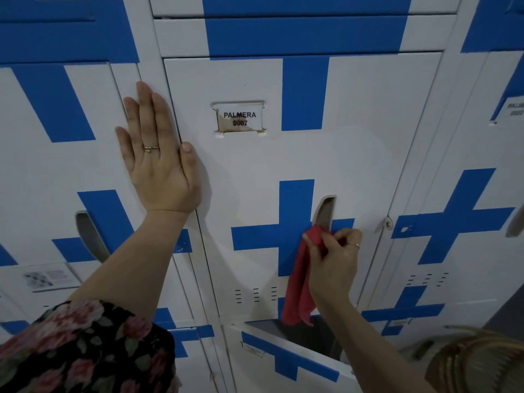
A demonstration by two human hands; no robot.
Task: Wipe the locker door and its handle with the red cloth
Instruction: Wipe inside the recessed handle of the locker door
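Your left hand (158, 154) lies flat, fingers straight, across the left edge of the one locker door (368, 154) with a single label (240, 118) reading PALMERA 0007. Your right hand (333, 262) pinches the one red cloth (300, 282) against the bottom of the door's one handle (324, 212); the rest of the cloth hangs down.
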